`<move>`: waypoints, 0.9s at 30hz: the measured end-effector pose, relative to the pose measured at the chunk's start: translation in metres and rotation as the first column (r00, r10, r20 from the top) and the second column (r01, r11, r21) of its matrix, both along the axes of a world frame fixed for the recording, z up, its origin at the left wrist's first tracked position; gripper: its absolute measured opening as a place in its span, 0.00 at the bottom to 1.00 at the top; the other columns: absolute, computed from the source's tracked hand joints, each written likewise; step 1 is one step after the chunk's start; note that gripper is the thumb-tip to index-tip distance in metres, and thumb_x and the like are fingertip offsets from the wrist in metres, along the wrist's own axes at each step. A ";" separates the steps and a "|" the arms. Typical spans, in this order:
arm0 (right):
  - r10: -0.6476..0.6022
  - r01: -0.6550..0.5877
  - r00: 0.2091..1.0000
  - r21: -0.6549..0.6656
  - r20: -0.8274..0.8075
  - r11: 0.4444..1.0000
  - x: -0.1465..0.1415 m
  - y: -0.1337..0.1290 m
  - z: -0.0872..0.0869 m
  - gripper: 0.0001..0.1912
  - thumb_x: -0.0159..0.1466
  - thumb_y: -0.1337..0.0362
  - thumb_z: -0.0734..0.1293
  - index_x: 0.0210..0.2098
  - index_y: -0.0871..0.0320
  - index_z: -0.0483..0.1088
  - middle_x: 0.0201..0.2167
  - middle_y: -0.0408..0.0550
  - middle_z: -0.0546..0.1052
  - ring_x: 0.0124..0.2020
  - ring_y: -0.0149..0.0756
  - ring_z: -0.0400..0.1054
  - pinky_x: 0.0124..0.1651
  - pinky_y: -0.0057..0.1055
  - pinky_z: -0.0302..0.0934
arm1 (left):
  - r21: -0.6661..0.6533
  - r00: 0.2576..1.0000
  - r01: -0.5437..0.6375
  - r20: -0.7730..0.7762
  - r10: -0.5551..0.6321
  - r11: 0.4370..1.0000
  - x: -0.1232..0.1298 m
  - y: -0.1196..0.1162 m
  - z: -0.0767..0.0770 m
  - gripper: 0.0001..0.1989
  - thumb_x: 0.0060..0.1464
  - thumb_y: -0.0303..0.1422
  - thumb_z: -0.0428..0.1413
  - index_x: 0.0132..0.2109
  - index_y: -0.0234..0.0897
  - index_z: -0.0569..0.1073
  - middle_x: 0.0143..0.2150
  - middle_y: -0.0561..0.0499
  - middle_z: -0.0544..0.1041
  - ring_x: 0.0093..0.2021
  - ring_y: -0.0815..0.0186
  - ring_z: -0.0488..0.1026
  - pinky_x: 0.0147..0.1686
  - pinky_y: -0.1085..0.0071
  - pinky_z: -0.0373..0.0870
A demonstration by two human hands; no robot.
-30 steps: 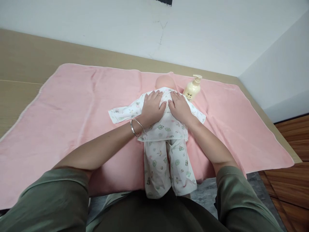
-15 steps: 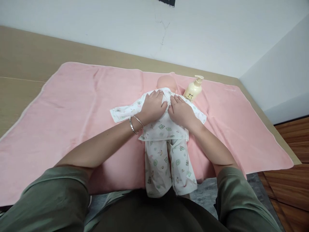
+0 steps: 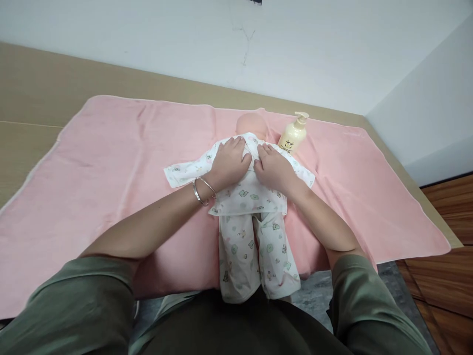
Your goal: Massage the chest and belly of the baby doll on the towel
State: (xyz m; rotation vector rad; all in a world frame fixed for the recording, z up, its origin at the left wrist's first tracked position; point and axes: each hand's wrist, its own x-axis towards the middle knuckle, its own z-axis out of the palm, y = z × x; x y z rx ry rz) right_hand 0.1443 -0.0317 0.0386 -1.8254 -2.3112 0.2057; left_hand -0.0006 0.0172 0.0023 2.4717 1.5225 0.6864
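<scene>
A baby doll (image 3: pixel 251 125) lies on a pink blanket, its bare head toward the wall and its legs toward me. It wears a white printed top (image 3: pixel 248 199) and matching trousers (image 3: pixel 239 261); the trouser legs hang over the near edge. My left hand (image 3: pixel 231 165) rests flat on the left side of the doll's upper body, fingers stretched out, a silver bangle on the wrist. On the right side of the chest lies my right hand (image 3: pixel 273 168), also flat with fingers extended. Both palms are hidden against the cloth.
The pink blanket (image 3: pixel 111 148) covers much of a wooden table (image 3: pixel 29 79). A cream pump bottle (image 3: pixel 293 134) stands just beyond my right hand, near the doll's head. A white wall (image 3: pixel 166 39) rises behind, and brown wooden drawers (image 3: pixel 451 212) are at the right.
The view has shifted slightly, so everything appears a little further left. Both hands stay flat on the doll's top, with almost no change in their position on it.
</scene>
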 end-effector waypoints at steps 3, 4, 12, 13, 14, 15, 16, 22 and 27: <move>0.047 -0.050 0.998 -0.060 -0.048 0.997 0.011 0.008 0.006 0.28 0.70 0.63 0.55 0.65 0.72 0.59 0.68 0.65 0.62 0.71 0.51 0.53 0.70 0.46 0.52 | 0.060 0.999 0.022 -0.045 -0.019 0.998 0.003 -0.017 -0.001 0.27 0.63 0.32 0.41 0.63 0.16 0.64 0.65 0.26 0.65 0.68 0.43 0.60 0.66 0.44 0.56; 0.058 -0.062 0.997 -0.066 -0.059 0.996 0.015 0.012 0.006 0.28 0.70 0.62 0.55 0.65 0.72 0.59 0.68 0.65 0.61 0.71 0.51 0.52 0.71 0.45 0.52 | 0.086 0.998 0.041 -0.056 -0.036 0.995 0.004 -0.023 -0.002 0.27 0.64 0.32 0.40 0.62 0.15 0.63 0.65 0.25 0.64 0.68 0.41 0.59 0.66 0.43 0.55; 0.003 0.000 1.000 0.090 -0.030 0.996 0.004 0.014 -0.017 0.29 0.70 0.64 0.52 0.66 0.77 0.56 0.67 0.69 0.61 0.71 0.53 0.53 0.72 0.49 0.48 | 0.042 0.996 0.085 -0.018 -0.084 0.996 -0.002 -0.011 -0.006 0.27 0.64 0.31 0.40 0.64 0.17 0.61 0.68 0.28 0.62 0.70 0.46 0.56 0.68 0.44 0.53; -0.011 0.013 1.000 0.105 -0.014 0.994 0.000 0.009 -0.018 0.29 0.70 0.64 0.53 0.66 0.78 0.56 0.67 0.70 0.61 0.71 0.54 0.53 0.72 0.49 0.48 | 0.009 0.997 0.075 -0.020 -0.074 0.997 -0.004 -0.004 -0.005 0.27 0.63 0.31 0.40 0.64 0.17 0.62 0.68 0.28 0.62 0.70 0.46 0.56 0.68 0.45 0.53; -0.016 0.016 1.000 0.121 0.000 0.993 -0.004 0.004 -0.019 0.30 0.70 0.64 0.54 0.65 0.80 0.56 0.67 0.72 0.61 0.71 0.54 0.52 0.73 0.49 0.48 | -0.023 0.997 0.071 -0.025 -0.072 0.997 -0.005 0.001 -0.004 0.27 0.63 0.31 0.40 0.64 0.17 0.62 0.68 0.29 0.62 0.70 0.46 0.57 0.68 0.46 0.53; -0.012 0.011 1.000 0.134 0.011 0.991 -0.007 0.001 -0.019 0.31 0.69 0.64 0.55 0.65 0.81 0.56 0.67 0.73 0.61 0.71 0.55 0.52 0.73 0.48 0.47 | -0.048 0.997 0.073 -0.027 -0.075 0.996 -0.006 0.005 -0.004 0.28 0.63 0.31 0.40 0.64 0.18 0.63 0.68 0.30 0.62 0.70 0.46 0.57 0.68 0.46 0.54; -0.005 0.002 1.000 0.142 0.015 0.990 -0.008 -0.001 -0.020 0.31 0.69 0.63 0.56 0.65 0.81 0.56 0.67 0.74 0.61 0.71 0.55 0.52 0.73 0.48 0.46 | -0.060 0.997 0.073 -0.019 -0.074 0.996 -0.006 0.007 -0.004 0.27 0.63 0.32 0.40 0.64 0.19 0.64 0.68 0.31 0.62 0.69 0.46 0.58 0.68 0.46 0.54; 0.047 -0.036 0.992 0.091 -0.118 0.995 0.011 0.024 -0.022 0.30 0.71 0.59 0.54 0.67 0.72 0.56 0.69 0.64 0.60 0.72 0.49 0.50 0.74 0.47 0.45 | 0.049 0.977 -0.012 0.212 0.001 0.999 -0.001 0.000 -0.023 0.26 0.63 0.35 0.42 0.63 0.29 0.67 0.67 0.38 0.66 0.69 0.49 0.59 0.69 0.46 0.51; 0.071 -0.014 0.955 0.196 -0.288 0.980 0.026 0.030 -0.012 0.25 0.69 0.60 0.55 0.63 0.62 0.63 0.66 0.57 0.66 0.70 0.47 0.55 0.72 0.49 0.50 | 0.103 0.918 -0.048 0.397 0.003 0.993 -0.001 -0.001 -0.036 0.23 0.65 0.35 0.41 0.59 0.33 0.71 0.64 0.42 0.71 0.67 0.54 0.64 0.69 0.51 0.55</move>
